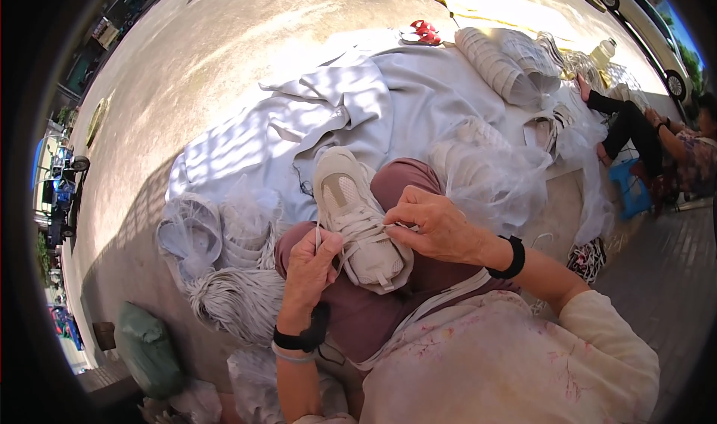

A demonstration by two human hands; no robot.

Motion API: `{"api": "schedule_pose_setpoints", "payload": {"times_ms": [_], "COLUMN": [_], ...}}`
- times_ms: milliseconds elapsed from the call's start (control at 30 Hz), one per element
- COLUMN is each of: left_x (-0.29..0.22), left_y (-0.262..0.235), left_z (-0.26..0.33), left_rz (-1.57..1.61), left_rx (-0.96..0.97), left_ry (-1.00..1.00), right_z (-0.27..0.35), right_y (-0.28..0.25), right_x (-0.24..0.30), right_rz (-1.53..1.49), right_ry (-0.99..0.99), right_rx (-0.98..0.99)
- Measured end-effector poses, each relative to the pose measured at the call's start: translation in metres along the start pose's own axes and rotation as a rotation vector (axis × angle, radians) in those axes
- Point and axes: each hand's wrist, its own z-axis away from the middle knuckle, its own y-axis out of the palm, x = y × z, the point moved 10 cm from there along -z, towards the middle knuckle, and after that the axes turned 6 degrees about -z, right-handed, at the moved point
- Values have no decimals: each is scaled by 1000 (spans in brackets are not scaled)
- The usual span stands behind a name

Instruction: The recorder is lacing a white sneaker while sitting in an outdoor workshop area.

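Note:
A beige sneaker (345, 192) lies across my lap, its toe pointing away from me and a mesh patch on its front. Pale laces (362, 226) run criss-cross over the tongue. Left of the shoe, my left hand (308, 267) is closed, pinching a length of lace between thumb and fingers. My right hand (433, 226) sits at the right edge of the lacing, thumb and forefinger pinched on a lace beside the eyelets. The exact tips of the lace are too small to make out.
A bundle of pale laces (243, 304) and plastic-wrapped shoe parts (190, 233) lie at my left. Ahead spreads a grey-white cloth (336, 88). Stacked shoe uppers (497, 65) and clear bags (497, 177) are on the right. Another person (642, 136) sits at far right by a blue stool (631, 189).

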Motion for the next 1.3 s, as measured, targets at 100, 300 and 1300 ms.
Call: {"api": "schedule_pose_setpoints", "payload": {"times_ms": [100,300,1300], "left_x": [-6,-19,-61], "left_y": [0,6,17], "left_z": [-1,-4,24], "left_rz": [-44,-220,-1010], "left_rx": [-21,-6,-276], "left_ry": [4,45,528], "right_z": [-1,-3,-7], "right_y": [16,17,31], "right_x": [0,-7,-58], "right_rz": [57,21,-386], "right_ry": [-11,-21,444], "right_rx": [0,-8,209]}}
